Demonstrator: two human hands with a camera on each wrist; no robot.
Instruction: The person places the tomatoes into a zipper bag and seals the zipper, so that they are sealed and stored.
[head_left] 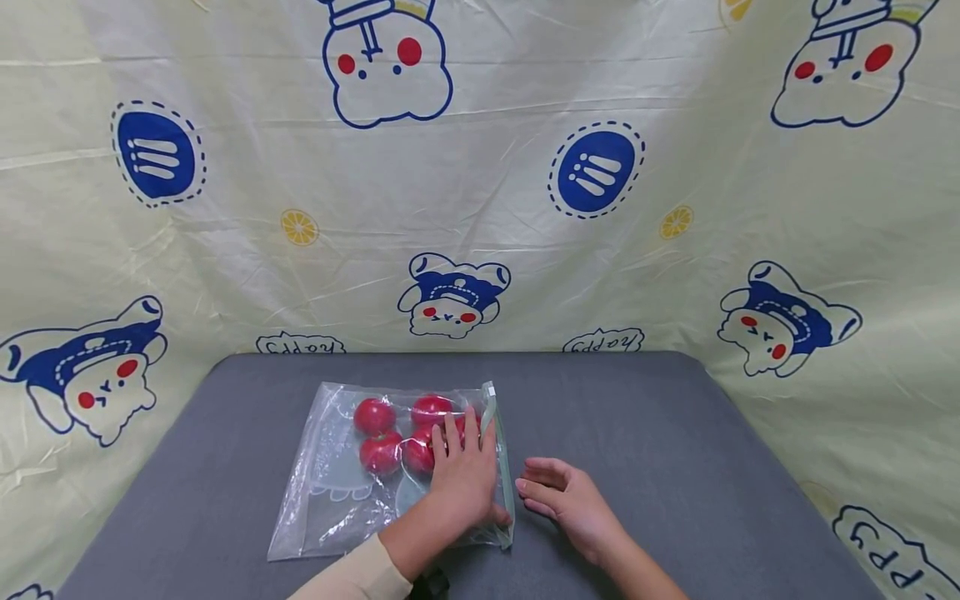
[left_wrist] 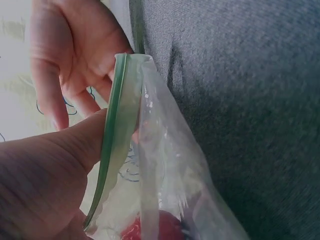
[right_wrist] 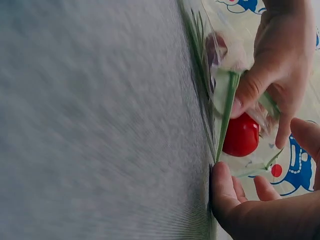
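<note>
A clear zip bag (head_left: 330,517) with a green zip strip (left_wrist: 112,125) lies on the table with its mouth towards the right. Several red tomatoes (head_left: 380,452) sit inside it, one tomato (right_wrist: 241,136) close to the mouth. My left hand (head_left: 467,483) reaches over the bag's mouth end with its fingers straight and spread; its thumb presses against the green strip. Just right of the mouth is my right hand (head_left: 566,500), fingers loosely bent and holding nothing. In the right wrist view its fingertips are right at the lower end of the strip.
The grey table (head_left: 637,417) extends on both sides of the bag. Behind it and at its sides hangs a pale curtain (head_left: 495,183) printed with blue cartoon figures. A small dark object (head_left: 430,583) shows under the left forearm at the front.
</note>
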